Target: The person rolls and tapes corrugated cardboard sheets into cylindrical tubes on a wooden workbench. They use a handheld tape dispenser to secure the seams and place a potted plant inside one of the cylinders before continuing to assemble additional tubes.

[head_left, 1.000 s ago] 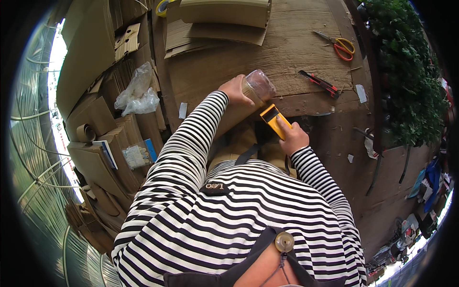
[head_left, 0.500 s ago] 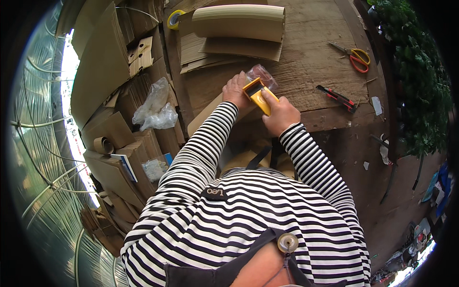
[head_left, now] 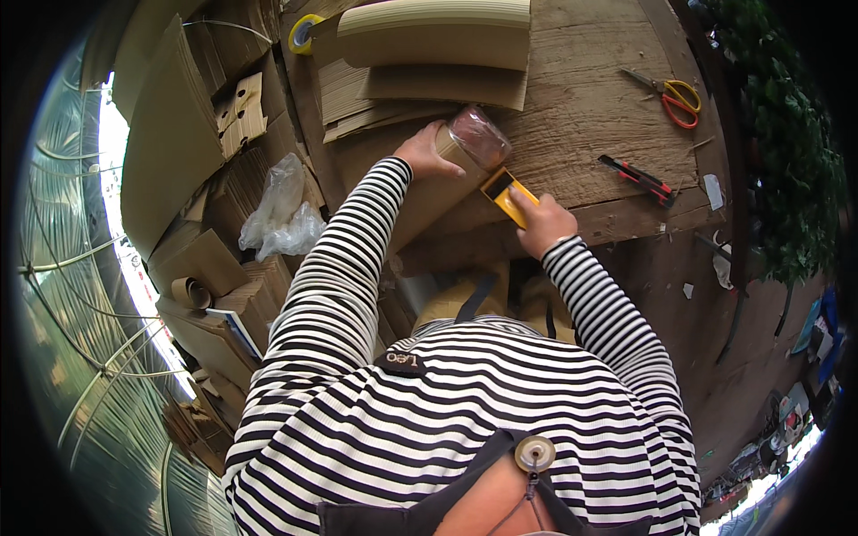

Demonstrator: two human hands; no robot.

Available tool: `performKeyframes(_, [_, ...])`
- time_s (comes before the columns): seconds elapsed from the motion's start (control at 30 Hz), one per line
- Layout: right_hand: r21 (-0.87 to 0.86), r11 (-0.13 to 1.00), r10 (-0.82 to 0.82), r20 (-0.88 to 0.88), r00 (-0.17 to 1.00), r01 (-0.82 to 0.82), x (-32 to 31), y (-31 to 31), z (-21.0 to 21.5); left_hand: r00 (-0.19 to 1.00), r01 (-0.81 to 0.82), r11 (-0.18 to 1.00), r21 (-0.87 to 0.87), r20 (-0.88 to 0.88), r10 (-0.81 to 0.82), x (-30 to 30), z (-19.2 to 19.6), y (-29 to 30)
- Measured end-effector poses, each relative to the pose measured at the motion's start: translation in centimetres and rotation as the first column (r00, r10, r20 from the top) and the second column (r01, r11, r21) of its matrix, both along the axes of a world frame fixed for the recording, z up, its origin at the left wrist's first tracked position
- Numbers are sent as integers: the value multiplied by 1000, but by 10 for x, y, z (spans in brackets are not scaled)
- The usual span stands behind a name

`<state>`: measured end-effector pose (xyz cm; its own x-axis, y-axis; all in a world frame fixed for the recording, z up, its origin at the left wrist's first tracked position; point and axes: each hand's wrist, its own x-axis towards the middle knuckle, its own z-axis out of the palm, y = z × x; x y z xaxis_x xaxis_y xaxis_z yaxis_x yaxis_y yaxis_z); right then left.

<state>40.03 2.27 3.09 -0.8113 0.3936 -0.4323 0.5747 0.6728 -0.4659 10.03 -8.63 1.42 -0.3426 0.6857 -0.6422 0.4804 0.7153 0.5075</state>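
Observation:
My left hand (head_left: 431,154) is closed around a curled piece of brown cardboard (head_left: 413,207), its thumb stretched over the near side. The cardboard slants from the table's front edge up to the fingers. In my right hand (head_left: 545,221) is a yellow tape dispenser (head_left: 511,198), its dark opening turned away from me. A wide clear roll with a reddish core (head_left: 479,138) sits just past the dispenser's head, against the cardboard's far end. Whether tape is stuck to the cardboard, I cannot tell.
Stacked and rolled corrugated sheets (head_left: 433,45) lie at the table's back, beside a yellow tape roll (head_left: 304,34). Scissors (head_left: 672,98) and a red-black utility knife (head_left: 638,181) lie at the right. Cardboard (head_left: 165,170) and a clear plastic bag (head_left: 281,214) fill the left side.
My right hand has moved the dispenser right and toward me, apart from my left hand. My left hand has shifted slightly left, and the clear roll shows more fully.

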Motion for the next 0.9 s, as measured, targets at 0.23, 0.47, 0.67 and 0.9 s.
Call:
performKeyframes(0.23, [-22,997,-82,-127,988,80,47,2,31,855,-52,998,-37,515,63,9,-36,-6])
performKeyframes(0.47, [0,982,-185,-232,955,190,111,-22,39,943,48,992,121,321,-85,81,-31,-10])
performKeyframes(0.67, [-51,980,-197,-343,919,191,25,-21,56,890,73,997,32,-453,-51,103,13,-6])
performKeyframes(0.9, [-96,987,-154,-374,914,127,98,-14,124,862,-33,997,-73,-506,-9,126,17,-1])
